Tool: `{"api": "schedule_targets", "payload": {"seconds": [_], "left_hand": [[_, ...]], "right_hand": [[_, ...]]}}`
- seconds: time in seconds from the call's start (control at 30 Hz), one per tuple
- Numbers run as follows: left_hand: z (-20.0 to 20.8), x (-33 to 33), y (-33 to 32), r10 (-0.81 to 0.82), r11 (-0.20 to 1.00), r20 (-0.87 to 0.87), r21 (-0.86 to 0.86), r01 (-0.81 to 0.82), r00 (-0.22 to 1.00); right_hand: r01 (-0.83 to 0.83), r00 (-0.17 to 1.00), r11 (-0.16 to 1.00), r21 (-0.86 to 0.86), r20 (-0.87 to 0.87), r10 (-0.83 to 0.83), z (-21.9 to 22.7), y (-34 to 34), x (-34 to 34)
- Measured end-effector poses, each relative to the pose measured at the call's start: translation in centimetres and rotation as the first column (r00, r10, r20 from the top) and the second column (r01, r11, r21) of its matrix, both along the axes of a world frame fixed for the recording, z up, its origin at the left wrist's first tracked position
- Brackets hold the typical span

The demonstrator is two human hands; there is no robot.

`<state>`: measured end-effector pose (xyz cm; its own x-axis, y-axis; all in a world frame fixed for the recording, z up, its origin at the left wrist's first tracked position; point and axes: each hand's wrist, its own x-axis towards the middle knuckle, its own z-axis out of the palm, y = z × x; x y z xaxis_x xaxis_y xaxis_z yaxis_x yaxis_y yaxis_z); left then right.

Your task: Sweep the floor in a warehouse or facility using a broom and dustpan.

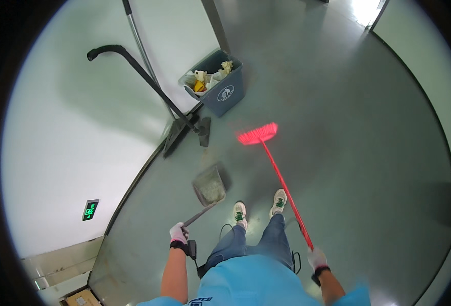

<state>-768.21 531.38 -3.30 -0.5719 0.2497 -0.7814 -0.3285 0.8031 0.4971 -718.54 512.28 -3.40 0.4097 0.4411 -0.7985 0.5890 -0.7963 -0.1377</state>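
Observation:
My gloved left hand (179, 233) is closed round the handle of a grey dustpan (209, 186), whose pan hangs ahead of my feet with some greyish debris in it. At the lower right, my gloved right hand (317, 259), slightly blurred, grips the end of a red broom (283, 183). The broom's long handle slants away to the far left of that hand. Its pink-red bristle head (257, 134) is beyond my feet, lifted or touching the floor, I cannot tell which.
A grey-blue bin (227, 92) full of rubbish stands by the wall corner. Against the white wall lean a black vacuum tube (143, 74) with a floor nozzle (204, 131) and a dark long-handled dustpan (177, 135). A green lit sign (90, 210) is on that wall. Grey floor (358, 153) spreads rightward.

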Motion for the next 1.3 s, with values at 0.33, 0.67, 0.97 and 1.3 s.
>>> {"api": "schedule_targets", "payload": {"seconds": [0.33, 0.67, 0.97, 1.3], "left_hand": [[-4.8, -2.5, 3.8, -0.56, 0.829, -0.013, 0.01, 0.56, 0.829], [-3.8, 1.1, 6.8, -0.939, 0.29, -0.209, -0.05, 0.956, 0.274], [-5.2, 6.6, 9.8, -0.974, 0.034, -0.224, -0.284, 0.958, -0.032], [-4.9, 8.3, 11.9, -0.968, 0.086, -0.25, -0.339, 0.937, -0.001]], "right_hand": [[0.289, 0.941, 0.949, -0.124, 0.219, -0.258, 8.5, -19.5, -13.3], [0.712, 0.701, 0.688, 0.139, -0.174, -0.691, 4.9, -11.0, -16.8], [0.539, 0.792, 0.837, -0.094, -0.28, -0.542, 9.8, -7.3, -20.7], [0.649, 0.172, 0.536, -0.54, -0.582, -0.794, 24.1, -7.1, -17.4]]}}
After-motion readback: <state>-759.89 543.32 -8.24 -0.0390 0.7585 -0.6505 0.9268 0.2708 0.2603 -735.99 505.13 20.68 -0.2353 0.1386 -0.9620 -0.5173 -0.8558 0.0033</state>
